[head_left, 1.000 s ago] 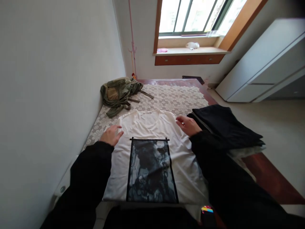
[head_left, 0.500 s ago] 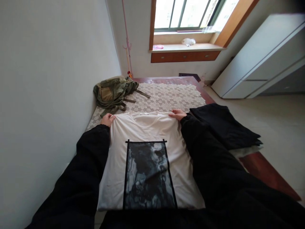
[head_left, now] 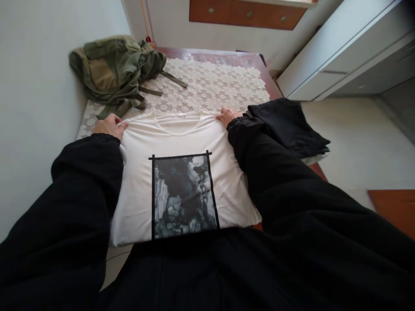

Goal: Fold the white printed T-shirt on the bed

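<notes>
A white T-shirt (head_left: 136, 185) with a dark marbled print (head_left: 184, 196) lies spread in front of me, its neckline at the far side. My left hand (head_left: 110, 125) pinches the shirt's far left corner at the shoulder. At the opposite shoulder, my right hand (head_left: 227, 116) is closed on the fabric, though its fingers are partly hidden. The shirt's near edge meets my dark clothing. Just right of my right forearm lies a pile of folded black clothes (head_left: 285, 125).
A green backpack (head_left: 113, 71) leans by the wall at the far left, its straps on the lace tablecloth (head_left: 207, 86). The table's reddish edge (head_left: 274, 84) shows on the right. Beyond it stands a white cabinet (head_left: 324, 56). Wooden drawers (head_left: 246, 13) sit under the window ledge.
My view has tipped downward, so the window has left the picture. Both hands still hold the shirt's shoulders; its neckline looks wider and the fabric a little more stretched.
</notes>
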The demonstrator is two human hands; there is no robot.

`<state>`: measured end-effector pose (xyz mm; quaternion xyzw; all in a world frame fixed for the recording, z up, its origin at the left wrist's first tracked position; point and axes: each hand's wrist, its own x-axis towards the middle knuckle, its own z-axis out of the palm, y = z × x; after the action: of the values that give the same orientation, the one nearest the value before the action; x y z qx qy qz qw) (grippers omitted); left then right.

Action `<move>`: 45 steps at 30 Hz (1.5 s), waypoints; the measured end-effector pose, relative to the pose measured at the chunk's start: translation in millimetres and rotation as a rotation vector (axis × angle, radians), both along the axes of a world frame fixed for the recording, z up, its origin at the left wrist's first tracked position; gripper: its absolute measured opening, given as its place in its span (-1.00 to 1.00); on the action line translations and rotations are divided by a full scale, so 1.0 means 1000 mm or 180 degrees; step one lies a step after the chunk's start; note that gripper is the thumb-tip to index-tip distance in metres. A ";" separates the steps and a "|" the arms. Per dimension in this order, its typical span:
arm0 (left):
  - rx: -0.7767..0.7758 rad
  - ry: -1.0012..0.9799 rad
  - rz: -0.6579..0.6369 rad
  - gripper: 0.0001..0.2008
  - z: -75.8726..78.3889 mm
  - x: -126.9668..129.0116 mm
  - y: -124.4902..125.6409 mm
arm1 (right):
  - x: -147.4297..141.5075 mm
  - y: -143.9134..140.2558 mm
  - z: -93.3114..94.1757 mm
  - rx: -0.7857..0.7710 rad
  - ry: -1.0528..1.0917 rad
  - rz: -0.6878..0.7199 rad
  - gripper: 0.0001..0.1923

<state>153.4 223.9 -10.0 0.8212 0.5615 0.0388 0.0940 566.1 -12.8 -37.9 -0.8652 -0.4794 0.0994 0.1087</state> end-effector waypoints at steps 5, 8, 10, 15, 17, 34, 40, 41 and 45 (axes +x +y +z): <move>0.0601 -0.0156 -0.0914 -0.45 0.008 0.012 -0.020 | -0.027 -0.012 0.018 0.0056 -0.0550 0.0695 -0.19; 0.0409 -0.0114 -0.1504 -0.49 0.008 0.033 -0.046 | -0.055 -0.014 0.013 0.0061 -0.0298 0.1216 -0.22; 0.0060 0.0014 -0.1719 -0.44 0.002 0.047 -0.067 | -0.074 -0.015 0.002 -0.0238 -0.0018 0.1219 -0.15; -0.0246 0.0136 -0.1521 -0.24 -0.029 0.064 -0.106 | -0.105 -0.026 -0.021 -0.0411 -0.0185 0.0906 -0.13; -0.0098 0.0054 -0.1493 -0.20 -0.037 0.064 -0.111 | -0.108 -0.031 -0.022 -0.0317 -0.0307 0.0917 -0.15; -0.0063 -0.0056 -0.1380 0.03 -0.045 0.060 -0.105 | -0.106 -0.031 -0.024 -0.0292 -0.0570 0.0883 -0.16; -0.0195 -0.0056 -0.1294 0.10 -0.050 0.062 -0.098 | -0.106 -0.030 -0.025 -0.0225 -0.0517 0.0884 -0.17; -0.0194 -0.0049 -0.1318 0.10 -0.051 0.061 -0.099 | -0.106 -0.031 -0.025 -0.0215 -0.0517 0.0879 -0.17; -0.0129 -0.0125 -0.1365 0.04 -0.050 0.059 -0.102 | -0.107 -0.033 -0.025 -0.0122 -0.0442 0.0905 -0.17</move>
<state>212.8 121.5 -59.8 0.9189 0.3726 0.0226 0.1275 459.0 -45.6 -63.2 -0.7953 -0.6014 0.0629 0.0437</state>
